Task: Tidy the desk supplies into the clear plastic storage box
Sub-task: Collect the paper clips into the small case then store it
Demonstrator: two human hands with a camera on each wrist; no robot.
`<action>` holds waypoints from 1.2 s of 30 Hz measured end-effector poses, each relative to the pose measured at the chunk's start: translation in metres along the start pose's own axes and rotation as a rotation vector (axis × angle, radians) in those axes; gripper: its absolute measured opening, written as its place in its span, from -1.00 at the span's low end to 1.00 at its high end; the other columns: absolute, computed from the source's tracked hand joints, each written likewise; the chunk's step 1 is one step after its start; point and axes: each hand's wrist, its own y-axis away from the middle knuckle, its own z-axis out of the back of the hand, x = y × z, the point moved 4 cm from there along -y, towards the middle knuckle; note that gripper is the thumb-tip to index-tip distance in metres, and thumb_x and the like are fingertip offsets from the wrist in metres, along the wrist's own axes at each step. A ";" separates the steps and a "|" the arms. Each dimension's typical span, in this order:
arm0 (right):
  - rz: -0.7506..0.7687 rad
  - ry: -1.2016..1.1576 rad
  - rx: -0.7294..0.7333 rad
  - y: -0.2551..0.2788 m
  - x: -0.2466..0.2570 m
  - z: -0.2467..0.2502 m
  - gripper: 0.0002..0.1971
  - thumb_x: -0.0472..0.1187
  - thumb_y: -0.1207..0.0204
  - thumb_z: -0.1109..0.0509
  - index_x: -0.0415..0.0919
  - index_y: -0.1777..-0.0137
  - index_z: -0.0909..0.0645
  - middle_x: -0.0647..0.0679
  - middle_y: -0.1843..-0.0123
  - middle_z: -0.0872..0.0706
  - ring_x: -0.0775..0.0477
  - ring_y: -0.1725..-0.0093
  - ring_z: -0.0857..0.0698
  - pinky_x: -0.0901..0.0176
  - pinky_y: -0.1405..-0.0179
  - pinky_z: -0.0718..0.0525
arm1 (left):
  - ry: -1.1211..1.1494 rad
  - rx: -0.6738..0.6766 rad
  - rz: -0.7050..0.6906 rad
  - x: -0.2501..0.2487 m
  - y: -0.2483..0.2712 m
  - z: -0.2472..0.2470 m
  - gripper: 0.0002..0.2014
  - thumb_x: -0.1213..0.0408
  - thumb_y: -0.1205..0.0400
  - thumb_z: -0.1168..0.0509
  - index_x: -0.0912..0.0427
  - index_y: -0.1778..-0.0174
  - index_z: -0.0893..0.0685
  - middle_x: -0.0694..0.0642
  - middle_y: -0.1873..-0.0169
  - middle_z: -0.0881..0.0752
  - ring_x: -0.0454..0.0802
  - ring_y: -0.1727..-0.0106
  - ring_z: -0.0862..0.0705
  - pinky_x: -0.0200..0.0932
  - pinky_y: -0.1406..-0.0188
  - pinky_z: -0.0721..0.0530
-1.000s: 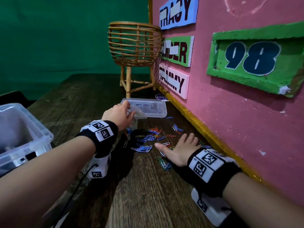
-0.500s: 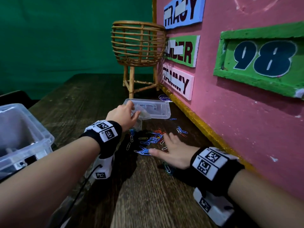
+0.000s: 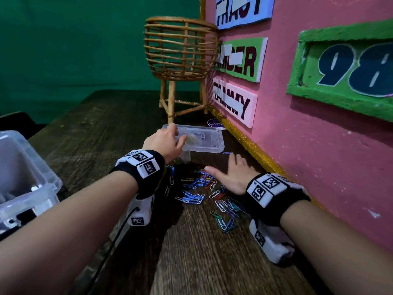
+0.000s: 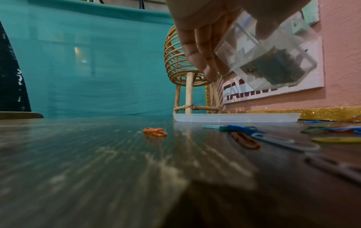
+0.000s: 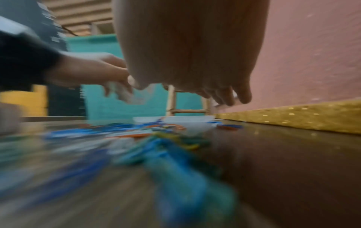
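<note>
My right hand (image 3: 232, 176), fingers flat and spread, has swept farther across the table (image 3: 106, 133), bunching the paper clips (image 3: 202, 189). My left hand (image 3: 164, 143) grips a small clear case (image 4: 267, 57), ready for filling. The storage box (image 3: 23, 179) sits far left.

Left hand (image 4: 210, 30) holds small clear box (image 4: 269, 61) tilted above table (image 4: 97, 169); paperclips (image 4: 254, 137) scattered, lid (image 4: 236, 117) behind.

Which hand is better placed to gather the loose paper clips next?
The right hand: it lies flat and free beside the paper clips on the desk. The left hand already grips a small clear container above the desk.
</note>
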 end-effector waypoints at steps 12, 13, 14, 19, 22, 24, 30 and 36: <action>0.216 0.003 0.146 -0.022 0.015 -0.005 -0.16 0.42 -0.48 0.02 -0.24 -0.52 -0.28 -0.21 -0.55 -0.36 -0.19 -0.49 -0.42 0.01 -0.46 -0.39 | 0.106 -0.005 0.041 0.005 -0.013 -0.006 -0.65 -0.08 -0.67 -0.06 0.13 -0.14 -0.49 0.20 -0.10 -0.73 0.21 -0.10 -0.68 0.00 0.00 -0.61; 0.191 -0.007 0.068 -0.028 0.011 0.001 -0.22 0.38 -0.51 0.01 -0.26 -0.47 -0.35 -0.21 -0.50 -0.43 -0.19 -0.43 -0.48 -0.01 -0.42 -0.44 | 0.111 -0.001 0.043 0.005 -0.014 -0.007 -0.65 -0.07 -0.67 -0.06 0.13 -0.14 -0.49 0.20 -0.09 -0.73 0.21 -0.09 -0.68 0.00 0.00 -0.61; 0.150 0.007 0.009 -0.035 0.005 0.006 -0.28 0.33 -0.54 -0.02 -0.26 -0.44 -0.38 -0.22 -0.47 -0.46 -0.21 -0.41 -0.50 -0.04 -0.41 -0.46 | 0.117 0.000 0.042 0.004 -0.014 -0.006 -0.65 -0.07 -0.67 -0.06 0.13 -0.14 -0.49 0.20 -0.09 -0.73 0.20 -0.09 -0.68 0.00 0.00 -0.62; -0.042 0.087 0.005 -0.062 -0.013 0.013 -0.54 -0.23 -0.56 -0.17 -0.30 -0.46 -0.35 -0.28 -0.50 -0.43 -0.26 -0.47 -0.42 -0.01 -0.45 -0.44 | 0.142 -0.027 0.056 0.002 -0.013 -0.003 -0.67 -0.04 -0.67 -0.09 0.15 -0.13 -0.51 0.20 -0.11 -0.71 0.23 -0.12 -0.67 -0.03 -0.02 -0.59; -0.062 0.152 0.040 -0.071 -0.015 0.015 -0.46 -0.33 -0.55 -0.13 -0.25 -0.56 -0.21 -0.22 -0.58 -0.31 -0.27 -0.55 -0.29 -0.02 -0.52 -0.33 | 0.175 -0.035 0.056 0.000 -0.013 -0.002 -0.67 -0.03 -0.67 -0.10 0.16 -0.14 -0.52 0.20 -0.11 -0.72 0.22 -0.12 -0.68 -0.03 -0.03 -0.61; -0.069 0.191 0.068 -0.074 -0.016 0.017 -0.40 -0.35 -0.58 -0.10 -0.22 -0.63 -0.05 -0.16 -0.66 -0.15 -0.26 -0.62 -0.15 -0.01 -0.58 -0.21 | 0.206 -0.038 0.060 0.001 -0.014 -0.002 -0.66 -0.03 -0.67 -0.11 0.16 -0.13 -0.52 0.19 -0.10 -0.72 0.21 -0.10 -0.69 -0.03 -0.01 -0.61; -0.053 0.231 0.137 -0.078 -0.020 0.015 -0.33 -0.34 -0.59 -0.07 -0.02 -0.65 0.07 -0.19 -0.67 -0.09 -0.24 -0.62 -0.19 0.01 -0.55 -0.24 | 0.226 -0.018 0.042 0.001 -0.016 -0.007 -0.67 -0.06 -0.65 -0.11 0.13 -0.09 -0.51 0.19 -0.06 -0.74 0.18 -0.04 -0.71 0.01 -0.05 -0.68; -0.026 0.169 0.046 -0.088 -0.020 0.017 -0.37 -0.34 -0.53 -0.18 -0.09 -0.61 -0.13 -0.18 -0.59 -0.31 -0.20 -0.52 -0.39 0.07 -0.47 -0.40 | 0.223 -0.017 0.025 -0.002 -0.013 -0.003 -0.67 -0.05 -0.66 -0.11 0.14 -0.09 -0.52 0.19 -0.03 -0.74 0.16 -0.03 -0.70 -0.04 0.00 -0.64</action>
